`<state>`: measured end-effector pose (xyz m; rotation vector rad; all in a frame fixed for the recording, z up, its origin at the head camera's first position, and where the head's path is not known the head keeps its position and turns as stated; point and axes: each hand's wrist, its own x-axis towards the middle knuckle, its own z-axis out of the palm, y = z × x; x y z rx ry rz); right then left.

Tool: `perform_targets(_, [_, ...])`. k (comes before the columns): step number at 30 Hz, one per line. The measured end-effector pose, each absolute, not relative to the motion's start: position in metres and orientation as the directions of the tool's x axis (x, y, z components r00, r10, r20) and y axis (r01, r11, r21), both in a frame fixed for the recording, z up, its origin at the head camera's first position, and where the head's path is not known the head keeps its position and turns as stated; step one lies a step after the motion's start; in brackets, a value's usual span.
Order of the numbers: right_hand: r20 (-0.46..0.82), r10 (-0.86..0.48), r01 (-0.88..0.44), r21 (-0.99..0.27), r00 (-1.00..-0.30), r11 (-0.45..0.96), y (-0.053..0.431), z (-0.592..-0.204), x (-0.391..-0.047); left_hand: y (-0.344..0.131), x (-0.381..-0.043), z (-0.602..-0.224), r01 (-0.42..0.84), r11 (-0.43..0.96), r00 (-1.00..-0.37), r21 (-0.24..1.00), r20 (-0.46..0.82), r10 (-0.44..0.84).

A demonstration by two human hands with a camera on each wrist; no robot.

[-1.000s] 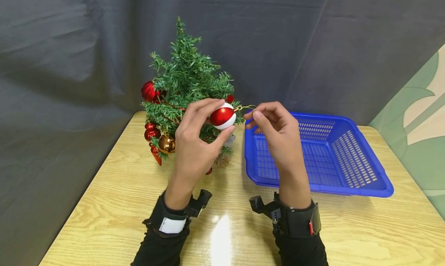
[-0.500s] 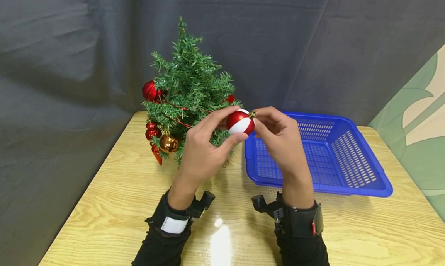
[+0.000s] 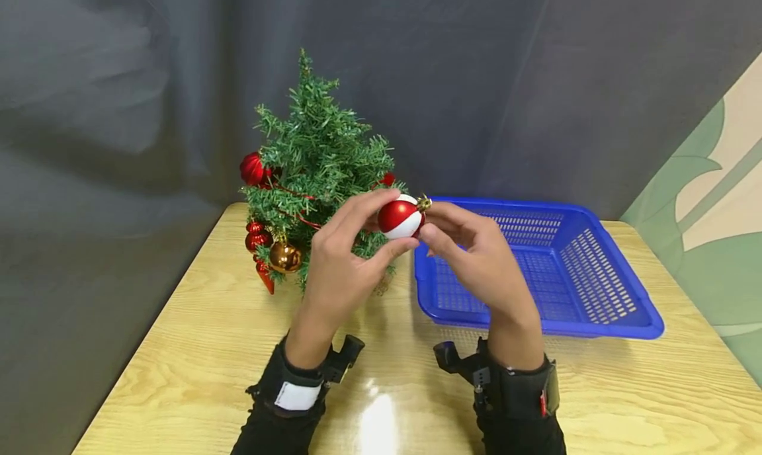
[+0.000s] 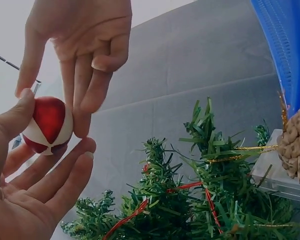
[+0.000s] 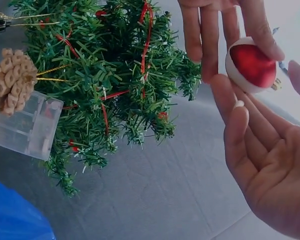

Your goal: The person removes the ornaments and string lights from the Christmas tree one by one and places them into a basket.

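Note:
A red-and-white striped Christmas ball [image 3: 399, 218] is held up between both hands, its gold cap [image 3: 424, 204] pointing toward the right hand. My left hand [image 3: 345, 256] grips the ball with the thumb below and the fingers over the top. From the other side, my right hand [image 3: 488, 256] has its thumb and fingers around the ball's cap end. In the left wrist view, the right fingers [image 4: 82, 100] lie against the side of the ball. Behind the left hand stands a small green Christmas tree [image 3: 324, 144], partly hidden by that hand.
Red ornaments [image 3: 254, 169] and a gold ball [image 3: 285, 256] hang at the tree's left. A blue plastic basket [image 3: 631, 289] stands on the wooden table [image 3: 196, 349], right of the tree. A pine cone [image 5: 12, 80] hangs low on the tree near a clear plastic box [image 5: 37, 130].
The ball moved right toward the right hand, then slightly back left, and turned. The right hand went from fingering the gold loop to holding the ball's cap end. The head view tilted slightly.

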<state>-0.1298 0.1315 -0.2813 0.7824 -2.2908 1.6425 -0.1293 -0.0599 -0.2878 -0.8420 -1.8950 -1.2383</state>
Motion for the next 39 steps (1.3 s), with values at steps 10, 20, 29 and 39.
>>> perform_targets(10, [0.435,-0.352,-0.549,-0.755,-0.829,0.36,0.123,-0.284,-0.128,-0.06,-0.13,-0.294,0.841,0.353,-0.492,0.41,0.851,0.184])
perform_targets(20, [0.436,-0.346,-0.55,-0.739,-0.831,0.39,0.126,-0.283,-0.13,-0.058,-0.133,-0.295,0.845,0.383,-0.486,0.373,0.834,0.261])
perform_targets(29, [0.396,-0.364,-0.532,-0.71,-0.843,0.46,0.134,-0.281,-0.133,-0.06,-0.131,-0.292,0.773,0.473,-0.6,0.423,0.728,0.33])
perform_targets(39, [0.34,-0.299,-0.452,-0.647,-0.892,0.614,0.159,-0.284,-0.139,-0.068,-0.133,-0.289,0.768,0.443,-0.603,0.462,0.754,0.26])
